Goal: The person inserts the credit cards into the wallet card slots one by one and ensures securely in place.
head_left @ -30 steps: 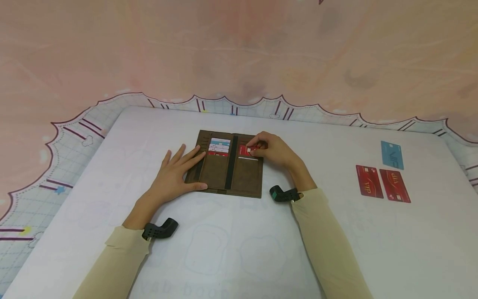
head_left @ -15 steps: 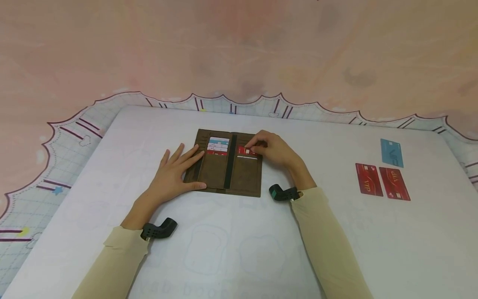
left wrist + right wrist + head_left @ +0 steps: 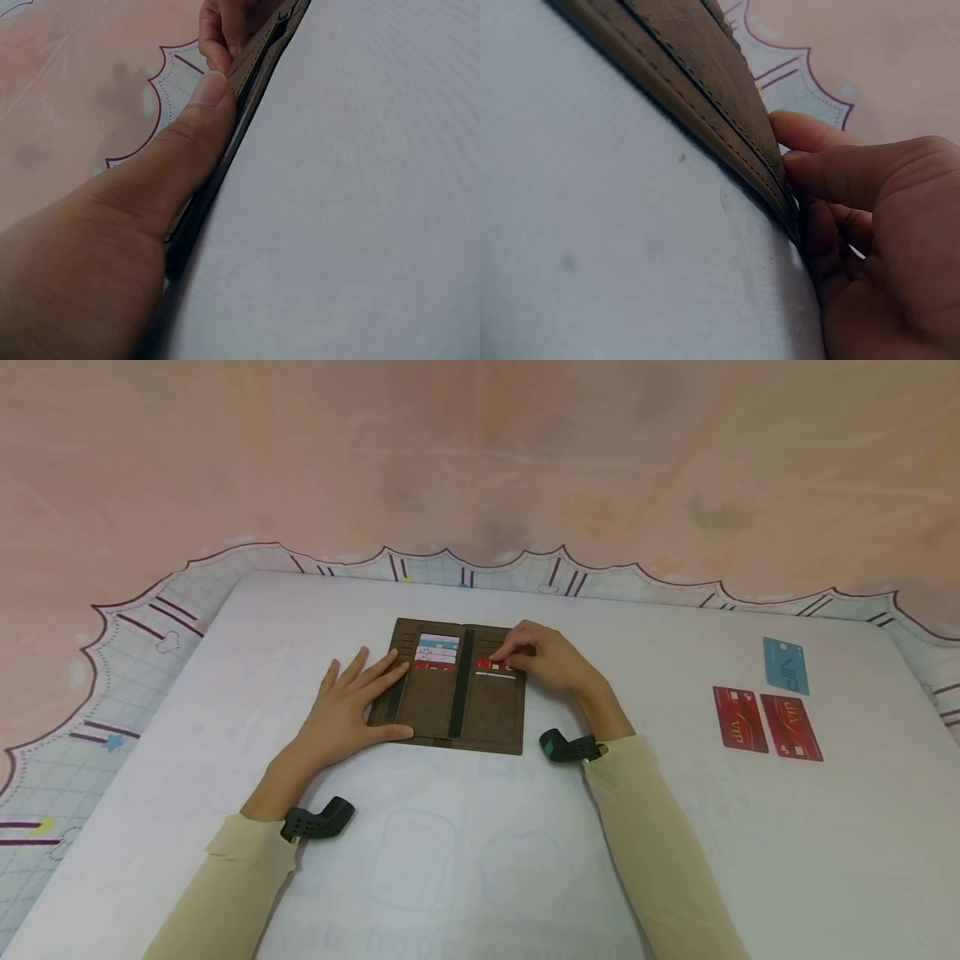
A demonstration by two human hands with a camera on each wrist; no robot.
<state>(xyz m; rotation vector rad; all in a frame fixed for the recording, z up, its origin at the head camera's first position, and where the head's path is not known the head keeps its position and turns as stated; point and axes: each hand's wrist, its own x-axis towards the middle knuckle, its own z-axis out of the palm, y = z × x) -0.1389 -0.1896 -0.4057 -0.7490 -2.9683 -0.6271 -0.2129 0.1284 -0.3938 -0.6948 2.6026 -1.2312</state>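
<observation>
A brown wallet [image 3: 495, 718] lies spread flat on the white table, a dark band down its middle. In its left half, several cards [image 3: 437, 650] in blue, white and red stand in slots. On the right half a red card [image 3: 486, 664] sits mostly inside a slot, above the white edge of another card [image 3: 495, 675]. My right hand [image 3: 551, 658] pinches the red card near its top edge with curled thumb and index finger. My left hand [image 3: 348, 706] rests with spread fingers on the wallet's left side, its thumb [image 3: 187, 120] along the near edge.
To the right lie a blue VIP card [image 3: 786, 666] and two red VIP cards, one left [image 3: 740, 720] and one right [image 3: 792, 727]. Behind the white table [image 3: 465, 877] runs a pinkish cloth [image 3: 480, 468] with a scalloped border.
The red card has slid deeper into its slot, and less of it shows now. My right hand has stayed with it. My left hand keeps its place on the wallet.
</observation>
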